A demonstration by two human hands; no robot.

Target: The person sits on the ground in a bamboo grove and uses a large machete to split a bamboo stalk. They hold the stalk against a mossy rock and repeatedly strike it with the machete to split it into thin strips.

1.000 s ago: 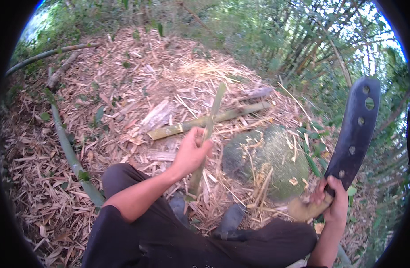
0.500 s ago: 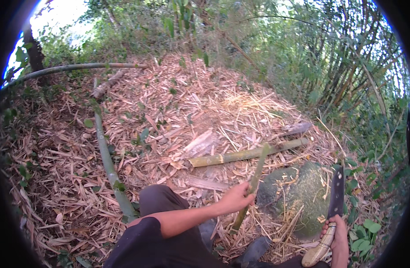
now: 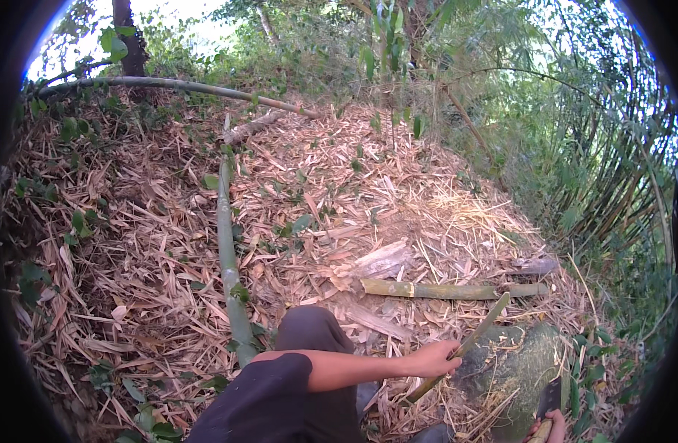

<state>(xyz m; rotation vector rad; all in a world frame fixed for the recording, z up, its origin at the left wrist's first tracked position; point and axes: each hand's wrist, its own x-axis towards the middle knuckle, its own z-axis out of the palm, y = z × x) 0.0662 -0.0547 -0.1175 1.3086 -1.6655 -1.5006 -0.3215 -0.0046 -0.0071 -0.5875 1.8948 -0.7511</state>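
Note:
My left hand (image 3: 433, 359) is closed around a split bamboo strip (image 3: 489, 320). The strip slants up and to the right, and its lower end is down by the leaf litter. In my right hand (image 3: 556, 428), low at the right and partly cut off by the picture's rim, is a machete (image 3: 550, 397) with a dark blade and a pale handle. The blade points upward in front of a mossy rock (image 3: 528, 365), which has yellowish shavings on it. The strip's upper part crosses in front of the rock's left side; whether it touches is unclear.
Beyond the rock lies a cut bamboo piece (image 3: 431, 290), near a weathered wood chunk (image 3: 383, 261). A long green bamboo pole (image 3: 228, 236) runs along the left, and another pole (image 3: 184, 86) arches at the back. Dry leaf litter (image 3: 147, 295) covers the ground. Bamboo stems (image 3: 634, 184) crowd the right.
The view has swung left, so the scene sits farther right. The bamboo strip leans more to the right in my left hand. The machete and my right hand appear lower, nearer the bottom rim.

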